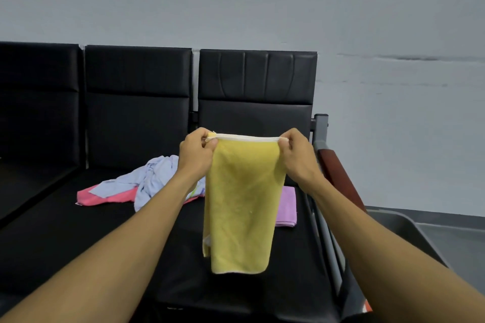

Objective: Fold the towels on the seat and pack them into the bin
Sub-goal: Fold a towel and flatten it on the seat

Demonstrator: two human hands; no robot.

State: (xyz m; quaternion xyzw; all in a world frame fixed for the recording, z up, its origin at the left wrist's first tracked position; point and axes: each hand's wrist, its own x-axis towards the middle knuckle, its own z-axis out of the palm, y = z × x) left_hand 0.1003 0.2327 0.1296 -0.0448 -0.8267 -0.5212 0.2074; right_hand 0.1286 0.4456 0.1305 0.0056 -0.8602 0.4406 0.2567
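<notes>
A: Starting at the left, what's waiting on the black padded bench seat (pixel 105 231)?

B: A crumpled pale blue cloth (pixel 154 176) lying over a pink towel (pixel 105 198), both unfolded, left of the arms. They sit well back on the cushion, so they look safe enough.

A: And the hands?

B: The left hand (pixel 195 156) pinches one top corner of the yellow terry towel with a white hem (pixel 241 204), and the right hand (pixel 296 156) pinches the other. The hem is stretched taut between them, and the towel hangs in the air above the seat, seemingly already doubled.

A: What might spoil it?

B: Both holds are at the very corners, between thumb and fingers. If either slips, I'd expect that side to drop and the layers to slide apart. The lower left edge already hangs a little uneven, so a fold made now could come out crooked.

A: Anything further right?

B: A flat lilac towel (pixel 287 207) lies behind the yellow one; lowering carelessly could ruffle it. The grey plastic bin (pixel 404 233) stands beyond the armrest (pixel 338 173) at the near right, so a hanging tail could catch on that rail during the carry.
</notes>
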